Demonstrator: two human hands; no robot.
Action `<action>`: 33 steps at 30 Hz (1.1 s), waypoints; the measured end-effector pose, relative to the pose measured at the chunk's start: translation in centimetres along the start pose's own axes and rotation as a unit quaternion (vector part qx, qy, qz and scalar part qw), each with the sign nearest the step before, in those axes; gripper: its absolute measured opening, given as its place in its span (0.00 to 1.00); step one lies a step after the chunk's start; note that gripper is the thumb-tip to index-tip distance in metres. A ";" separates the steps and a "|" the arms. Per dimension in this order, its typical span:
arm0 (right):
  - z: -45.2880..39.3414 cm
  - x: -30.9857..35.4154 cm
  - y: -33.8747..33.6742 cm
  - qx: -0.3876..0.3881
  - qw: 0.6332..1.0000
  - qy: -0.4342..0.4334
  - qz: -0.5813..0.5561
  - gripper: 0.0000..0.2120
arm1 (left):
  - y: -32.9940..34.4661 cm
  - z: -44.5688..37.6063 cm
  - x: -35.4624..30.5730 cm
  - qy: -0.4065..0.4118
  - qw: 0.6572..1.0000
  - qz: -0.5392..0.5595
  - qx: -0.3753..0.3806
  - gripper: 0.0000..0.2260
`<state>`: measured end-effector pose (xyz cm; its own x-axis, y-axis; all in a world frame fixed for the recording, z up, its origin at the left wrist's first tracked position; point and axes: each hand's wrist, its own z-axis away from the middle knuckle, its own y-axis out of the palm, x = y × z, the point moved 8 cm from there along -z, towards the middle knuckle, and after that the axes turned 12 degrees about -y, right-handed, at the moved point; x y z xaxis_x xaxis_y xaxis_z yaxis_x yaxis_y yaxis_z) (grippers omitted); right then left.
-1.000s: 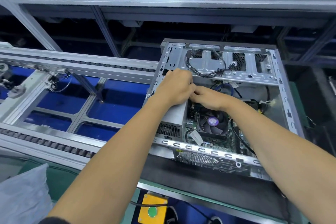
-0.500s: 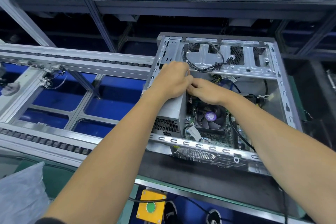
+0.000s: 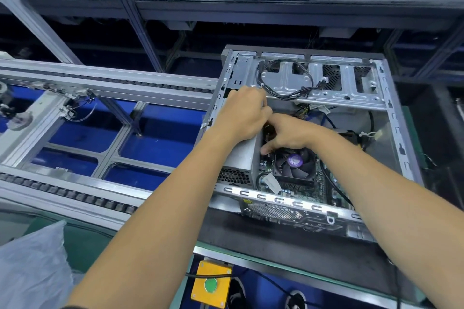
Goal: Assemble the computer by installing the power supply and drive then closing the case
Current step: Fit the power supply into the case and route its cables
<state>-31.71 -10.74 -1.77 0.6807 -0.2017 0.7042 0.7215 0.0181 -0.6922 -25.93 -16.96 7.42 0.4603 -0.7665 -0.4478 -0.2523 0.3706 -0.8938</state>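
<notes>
I have both hands down in the open case (image 3: 391,118), which lies on its side on the dark mat of the worktop (image 3: 263,238). My left hand (image 3: 242,115) rests curled over the top of the grey power supply (image 3: 242,155) in the case's near-left corner; what its fingers hold, if anything, I cannot tell. My right hand (image 3: 288,134) is bunched just beside it, fingers curled toward a dark connector or cable — I judge I am routing or plugging a supply lead near the CPU fan (image 3: 294,161).

To do this well I would keep the supply steady with the left, feed the lead straight and keep slack clear of the fan blades.

The fingertips of both hands are hidden, so the plug itself is unclear — and no side panel shows.
</notes>
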 end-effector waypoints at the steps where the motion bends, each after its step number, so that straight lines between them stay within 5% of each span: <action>1: -0.2 0.0 0.0 -0.021 1.000 0.000 0.000 0.33 | 0.0 0.0 -0.1 0.002 1.000 -0.001 -0.001 0.07; 14: 0.4 1.0 -0.7 -0.134 0.985 -0.048 -0.094 0.08 | 1.1 -0.2 -5.4 0.035 0.998 0.049 0.015 0.07; 21: -0.4 0.1 -0.8 -0.103 0.994 -0.035 -0.020 0.19 | 0.0 -0.6 -2.5 0.008 0.997 -0.061 -0.046 0.07; 27: -0.2 0.2 -1.0 -0.096 0.994 -0.041 0.009 0.18 | -0.5 0.7 0.7 -0.042 0.993 -0.092 -0.053 0.15; 30: -0.1 0.3 -0.9 -0.066 0.997 -0.028 0.008 0.17 | -0.7 2.0 1.0 0.006 0.998 -0.047 0.028 0.27; 33: 0.4 0.9 -1.2 -0.047 0.998 -0.025 0.038 0.29 | -0.2 3.9 1.4 0.060 0.971 -0.058 0.222 0.50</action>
<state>-31.94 -10.54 -0.21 0.7406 -0.1531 0.6542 0.6537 -0.0607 -0.7543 -21.94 -16.10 6.92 0.3548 -0.8626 -0.3606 0.1997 0.4467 -0.8721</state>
